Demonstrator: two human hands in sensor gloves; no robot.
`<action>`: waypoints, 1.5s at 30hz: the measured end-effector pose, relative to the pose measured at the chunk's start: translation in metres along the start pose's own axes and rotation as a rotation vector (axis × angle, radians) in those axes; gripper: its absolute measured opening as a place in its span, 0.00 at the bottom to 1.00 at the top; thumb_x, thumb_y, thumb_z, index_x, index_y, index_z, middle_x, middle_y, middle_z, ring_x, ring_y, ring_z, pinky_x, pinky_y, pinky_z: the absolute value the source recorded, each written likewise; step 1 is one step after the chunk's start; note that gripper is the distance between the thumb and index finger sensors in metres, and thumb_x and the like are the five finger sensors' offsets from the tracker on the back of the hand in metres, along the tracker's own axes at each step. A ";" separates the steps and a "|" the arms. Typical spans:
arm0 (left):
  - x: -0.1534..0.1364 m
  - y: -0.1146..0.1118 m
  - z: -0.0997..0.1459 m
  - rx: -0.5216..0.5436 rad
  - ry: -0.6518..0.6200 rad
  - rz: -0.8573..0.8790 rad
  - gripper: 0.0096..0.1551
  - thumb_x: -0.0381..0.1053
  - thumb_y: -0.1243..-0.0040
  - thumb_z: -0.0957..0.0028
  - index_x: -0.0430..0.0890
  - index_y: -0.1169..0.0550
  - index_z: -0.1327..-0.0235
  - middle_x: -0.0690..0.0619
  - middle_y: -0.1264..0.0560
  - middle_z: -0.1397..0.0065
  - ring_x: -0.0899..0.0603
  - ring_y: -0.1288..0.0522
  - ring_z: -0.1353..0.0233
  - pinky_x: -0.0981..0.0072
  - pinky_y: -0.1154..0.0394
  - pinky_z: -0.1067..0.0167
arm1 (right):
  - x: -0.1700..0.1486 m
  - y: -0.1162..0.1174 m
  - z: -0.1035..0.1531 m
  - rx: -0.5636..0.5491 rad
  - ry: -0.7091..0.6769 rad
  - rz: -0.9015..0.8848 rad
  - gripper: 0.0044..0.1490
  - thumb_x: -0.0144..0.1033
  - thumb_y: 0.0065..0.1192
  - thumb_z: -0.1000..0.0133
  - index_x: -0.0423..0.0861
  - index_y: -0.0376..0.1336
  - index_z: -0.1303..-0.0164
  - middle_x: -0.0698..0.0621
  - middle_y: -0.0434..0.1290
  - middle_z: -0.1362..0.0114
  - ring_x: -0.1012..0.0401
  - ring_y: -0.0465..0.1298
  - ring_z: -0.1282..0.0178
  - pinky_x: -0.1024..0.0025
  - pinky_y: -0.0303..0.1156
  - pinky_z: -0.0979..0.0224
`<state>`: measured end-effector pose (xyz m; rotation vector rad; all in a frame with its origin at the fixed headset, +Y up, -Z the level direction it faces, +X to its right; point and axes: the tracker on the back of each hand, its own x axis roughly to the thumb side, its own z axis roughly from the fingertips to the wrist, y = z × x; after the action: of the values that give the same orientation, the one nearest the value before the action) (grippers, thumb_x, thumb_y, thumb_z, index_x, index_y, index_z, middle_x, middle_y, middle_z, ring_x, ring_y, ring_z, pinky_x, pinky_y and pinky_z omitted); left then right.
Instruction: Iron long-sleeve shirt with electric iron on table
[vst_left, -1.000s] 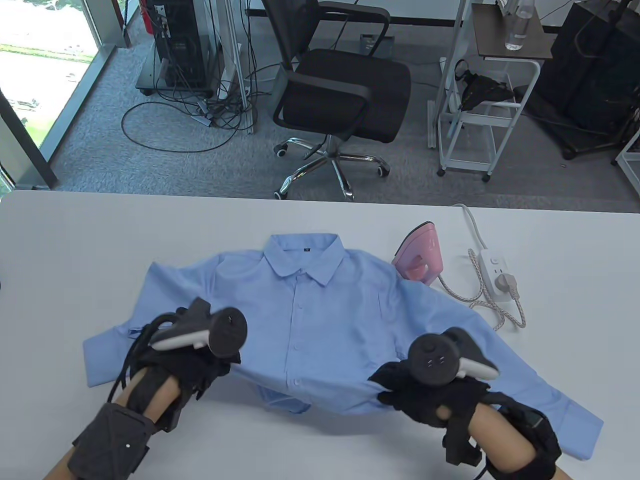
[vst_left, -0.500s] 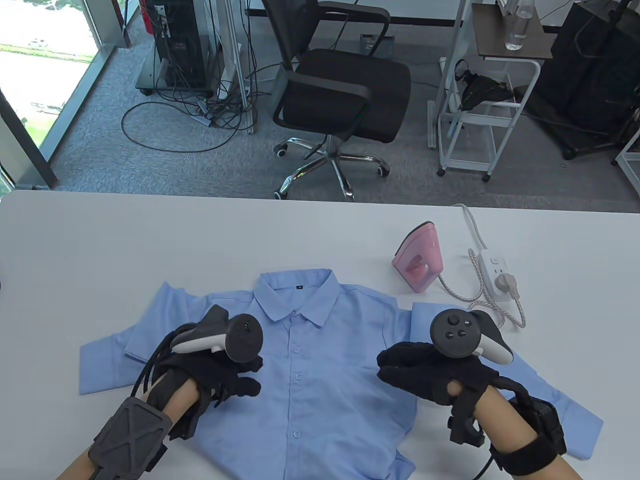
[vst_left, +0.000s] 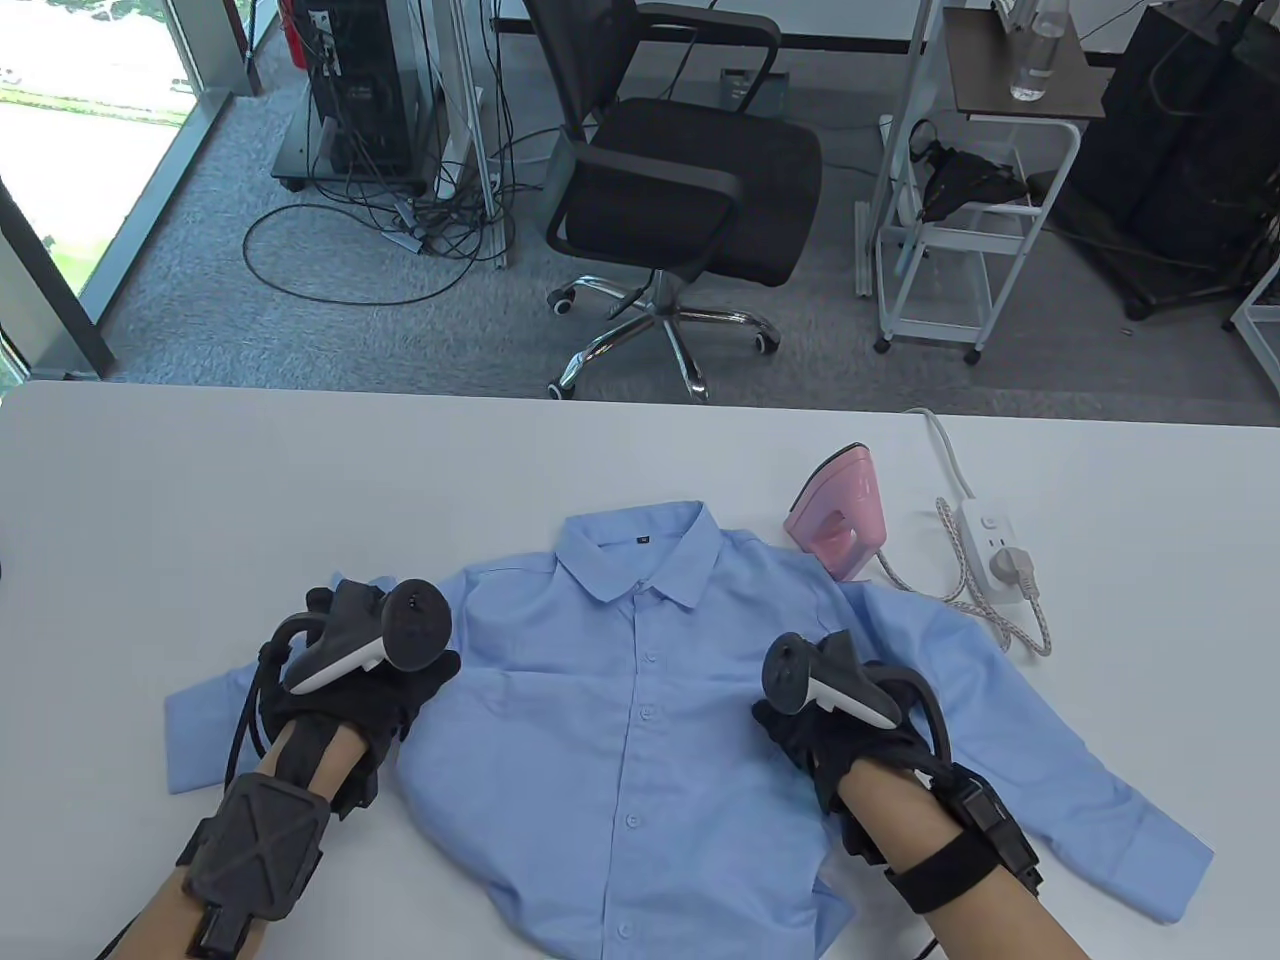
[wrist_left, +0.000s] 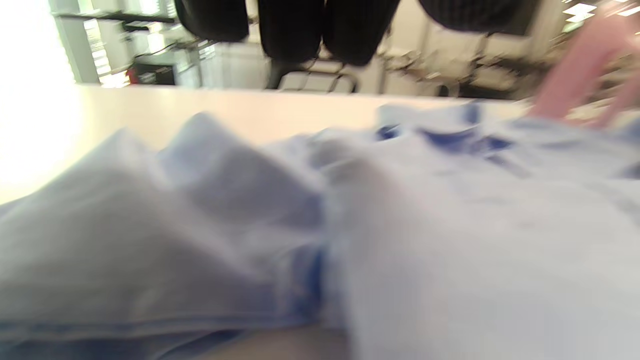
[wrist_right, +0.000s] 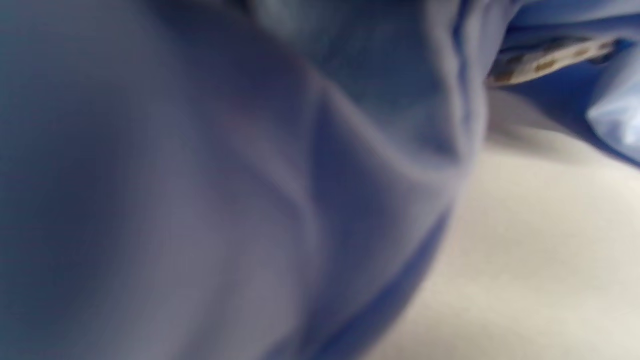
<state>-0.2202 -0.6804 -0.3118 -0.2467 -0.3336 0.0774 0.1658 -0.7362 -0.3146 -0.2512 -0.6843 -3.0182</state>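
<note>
Currently, left hand (vst_left: 345, 690) and right hand (vst_left: 835, 735) rest on the shirt (vst_left: 640, 720); finger state cannot be determined. Smooth outward from the placket before taking the iron (vst_left: 838, 510).

I see the light blue long-sleeve shirt (vst_left: 640, 720) lying front-up on the white worktop (vst_left: 200, 480), buttoned, collar away from me, both sleeves spread outward. The pink iron (vst_left: 840, 510) stands on its heel just beside the shirt's collar-side shoulder, its cord (vst_left: 960, 600) trailing away from the shirt.
</note>
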 end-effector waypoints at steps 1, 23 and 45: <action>0.014 -0.001 0.008 -0.027 -0.126 -0.017 0.38 0.68 0.49 0.56 0.50 0.20 0.36 0.47 0.23 0.27 0.34 0.25 0.25 0.22 0.44 0.29 | 0.005 -0.003 0.020 -0.089 -0.087 0.005 0.53 0.64 0.38 0.40 0.41 0.39 0.14 0.31 0.42 0.12 0.27 0.57 0.23 0.25 0.59 0.29; 0.098 -0.090 0.015 0.118 -0.284 -0.245 0.22 0.56 0.40 0.52 0.54 0.21 0.45 0.51 0.27 0.26 0.39 0.24 0.27 0.26 0.40 0.29 | 0.004 0.016 0.063 -0.034 -0.589 -0.387 0.19 0.32 0.59 0.38 0.47 0.67 0.37 0.43 0.77 0.38 0.47 0.79 0.41 0.37 0.71 0.31; 0.148 0.097 0.063 -0.612 -0.533 0.246 0.61 0.74 0.29 0.76 0.51 0.27 0.23 0.44 0.36 0.15 0.27 0.39 0.18 0.18 0.56 0.32 | -0.038 -0.098 0.141 0.250 -1.003 -0.859 0.50 0.65 0.66 0.44 0.36 0.69 0.27 0.33 0.78 0.32 0.36 0.79 0.38 0.23 0.64 0.30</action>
<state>-0.1053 -0.5552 -0.2321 -0.8804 -0.8571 0.2876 0.2175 -0.5865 -0.2370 -1.9725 -1.5117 -3.2728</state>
